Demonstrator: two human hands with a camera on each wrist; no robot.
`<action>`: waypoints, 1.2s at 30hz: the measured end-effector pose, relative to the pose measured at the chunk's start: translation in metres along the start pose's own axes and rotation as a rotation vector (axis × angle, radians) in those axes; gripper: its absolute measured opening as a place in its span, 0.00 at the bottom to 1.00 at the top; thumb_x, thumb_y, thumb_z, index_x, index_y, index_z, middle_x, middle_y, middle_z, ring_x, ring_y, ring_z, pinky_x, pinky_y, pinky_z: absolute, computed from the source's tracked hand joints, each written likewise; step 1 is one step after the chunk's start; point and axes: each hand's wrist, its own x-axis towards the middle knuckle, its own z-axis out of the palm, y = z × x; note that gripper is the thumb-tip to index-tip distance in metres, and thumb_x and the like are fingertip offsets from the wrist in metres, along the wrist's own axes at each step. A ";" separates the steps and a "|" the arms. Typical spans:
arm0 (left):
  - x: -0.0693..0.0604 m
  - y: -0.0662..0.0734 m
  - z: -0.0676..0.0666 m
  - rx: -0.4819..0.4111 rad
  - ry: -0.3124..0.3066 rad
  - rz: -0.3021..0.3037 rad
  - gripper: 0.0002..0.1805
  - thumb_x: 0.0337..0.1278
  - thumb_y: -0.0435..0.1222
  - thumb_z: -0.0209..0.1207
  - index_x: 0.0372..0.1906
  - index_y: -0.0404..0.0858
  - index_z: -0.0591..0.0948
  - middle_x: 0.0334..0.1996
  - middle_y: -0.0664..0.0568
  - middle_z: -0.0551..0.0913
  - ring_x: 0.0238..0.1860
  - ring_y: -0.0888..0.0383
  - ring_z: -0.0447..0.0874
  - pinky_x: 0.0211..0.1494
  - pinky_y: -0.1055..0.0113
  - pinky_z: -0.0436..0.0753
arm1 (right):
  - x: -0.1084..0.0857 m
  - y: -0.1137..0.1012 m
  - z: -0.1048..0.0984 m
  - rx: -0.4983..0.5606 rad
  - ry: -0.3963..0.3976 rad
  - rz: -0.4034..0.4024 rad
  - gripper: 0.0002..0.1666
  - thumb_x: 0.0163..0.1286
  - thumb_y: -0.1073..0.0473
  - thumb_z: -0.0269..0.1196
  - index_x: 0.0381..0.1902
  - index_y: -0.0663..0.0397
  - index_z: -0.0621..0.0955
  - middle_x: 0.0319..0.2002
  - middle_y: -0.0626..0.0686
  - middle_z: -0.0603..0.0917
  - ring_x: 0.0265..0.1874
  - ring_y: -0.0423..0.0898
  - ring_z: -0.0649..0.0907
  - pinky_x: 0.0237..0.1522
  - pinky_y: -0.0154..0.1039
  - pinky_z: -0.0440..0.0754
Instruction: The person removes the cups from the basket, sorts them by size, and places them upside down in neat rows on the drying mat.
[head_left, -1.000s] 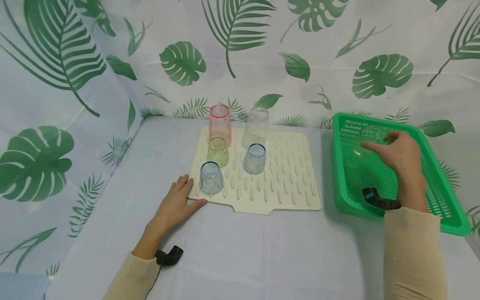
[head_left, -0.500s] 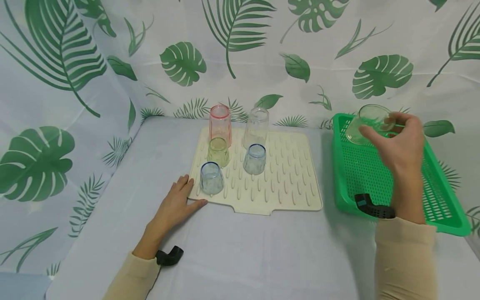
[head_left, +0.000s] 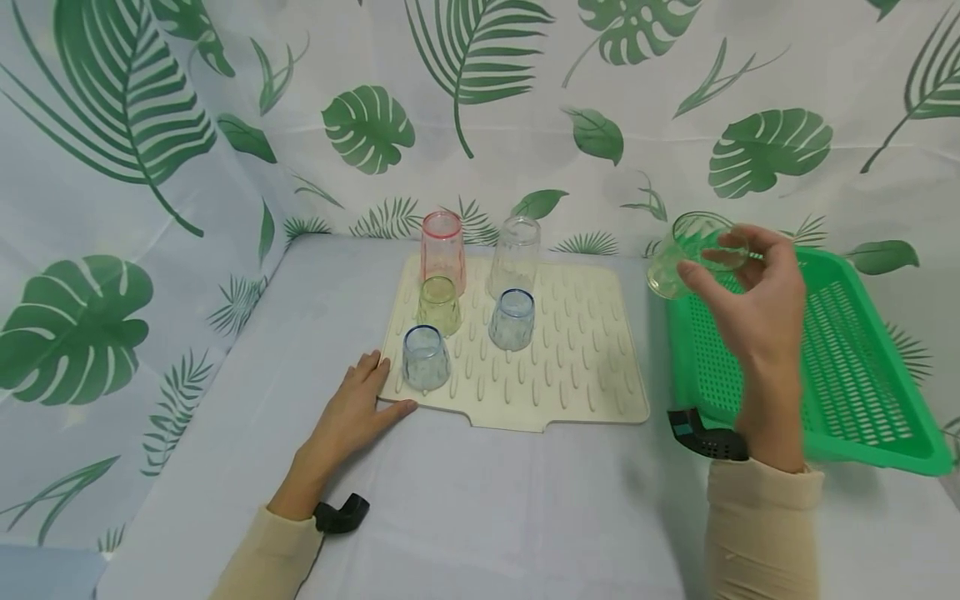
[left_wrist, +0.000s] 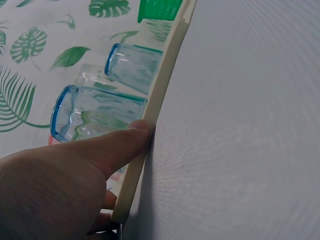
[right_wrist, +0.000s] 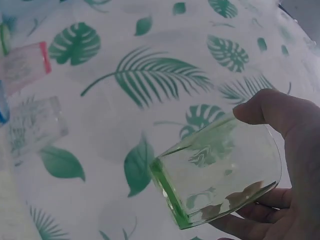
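In the head view my right hand [head_left: 761, 312] holds a clear, green-tinted glass [head_left: 675, 260] tilted in the air at the left side of the green basket. The right wrist view shows the thumb on one side of this glass [right_wrist: 220, 172] and fingers on the other. My left hand [head_left: 348, 421] rests at the front left corner of a cream draining mat [head_left: 570, 358]. Its thumb lies against the mat's edge and its fingers reach along the left side. Closest to that hand stands a blue-rimmed glass [head_left: 425, 360] on the mat.
Also on the mat are a second blue-rimmed glass [head_left: 512, 321], a yellow-green glass [head_left: 438, 307], a tall red-rimmed glass [head_left: 442, 250] and a tall clear glass [head_left: 516, 254]. A green plastic basket [head_left: 862, 367] stands to the right. Leaf-print cloth [head_left: 525, 125] hangs behind.
My right hand has lifted the green-tinted glass up out of the basket and carried it left, past the basket's left rim. The left hand has stayed at the mat's corner.
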 end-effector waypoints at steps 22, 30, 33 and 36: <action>0.000 0.002 -0.001 -0.008 0.005 -0.004 0.49 0.61 0.57 0.63 0.74 0.27 0.62 0.77 0.32 0.56 0.79 0.35 0.49 0.79 0.38 0.55 | -0.023 -0.003 0.018 0.127 -0.028 -0.159 0.35 0.60 0.67 0.70 0.66 0.51 0.74 0.51 0.38 0.78 0.47 0.33 0.83 0.58 0.25 0.78; 0.000 0.002 0.000 -0.009 -0.001 -0.010 0.50 0.61 0.57 0.64 0.75 0.27 0.62 0.77 0.32 0.56 0.79 0.35 0.49 0.79 0.39 0.55 | -0.028 -0.007 0.023 0.107 -0.061 -0.214 0.36 0.60 0.66 0.69 0.68 0.54 0.73 0.51 0.35 0.77 0.48 0.30 0.82 0.59 0.25 0.76; 0.000 0.002 -0.002 -0.019 -0.018 -0.027 0.50 0.60 0.57 0.64 0.75 0.28 0.61 0.78 0.33 0.55 0.80 0.35 0.48 0.79 0.39 0.55 | -0.030 -0.007 0.026 0.090 -0.076 -0.219 0.38 0.60 0.66 0.70 0.69 0.56 0.72 0.52 0.34 0.76 0.49 0.29 0.81 0.59 0.24 0.75; 0.001 0.002 -0.005 -0.067 -0.027 -0.057 0.52 0.59 0.58 0.65 0.76 0.30 0.60 0.78 0.34 0.55 0.80 0.36 0.48 0.79 0.40 0.56 | -0.031 -0.007 0.028 0.089 -0.091 -0.220 0.39 0.60 0.68 0.69 0.69 0.56 0.71 0.52 0.34 0.76 0.49 0.30 0.81 0.59 0.24 0.75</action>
